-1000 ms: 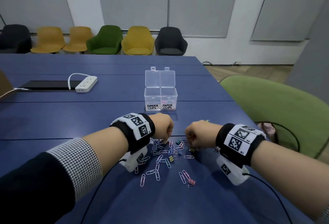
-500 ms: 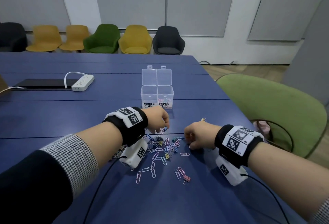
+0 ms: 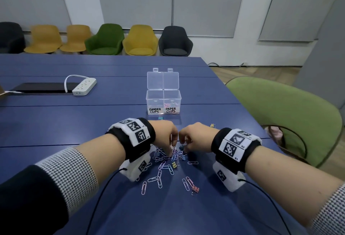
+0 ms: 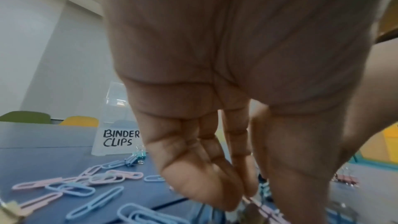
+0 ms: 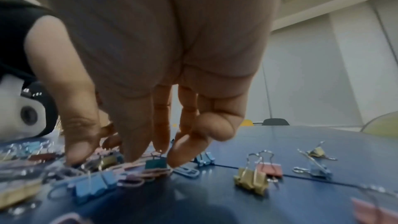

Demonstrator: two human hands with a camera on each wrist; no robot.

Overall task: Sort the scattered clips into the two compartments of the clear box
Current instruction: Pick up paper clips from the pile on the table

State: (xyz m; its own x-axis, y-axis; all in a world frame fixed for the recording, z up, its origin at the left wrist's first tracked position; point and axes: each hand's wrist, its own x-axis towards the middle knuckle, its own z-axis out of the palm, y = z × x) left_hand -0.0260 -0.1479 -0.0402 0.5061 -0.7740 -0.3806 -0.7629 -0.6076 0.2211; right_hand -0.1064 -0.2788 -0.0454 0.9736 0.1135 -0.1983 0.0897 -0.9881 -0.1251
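Note:
The clear box stands open on the blue table, labelled BINDER CLIPS on the left and PAPER CLIPS on the right; several paper clips lie in the right compartment. Pastel paper clips and small binder clips lie scattered in front of me. My left hand points its fingers down into the pile and pinches an upright pale paper clip. My right hand is close beside it. Its straight fingers touch the pile around a teal binder clip.
One teal binder clip lies just before the box, a yellow one to the right, a pink one near me. A white power strip and a flat black pad lie far left. A green chair stands beside the table's right edge.
My right hand has moved left and its fingers have uncurled. Both hands now meet over the far side of the pile, and the left fingertips have dipped into the clips.

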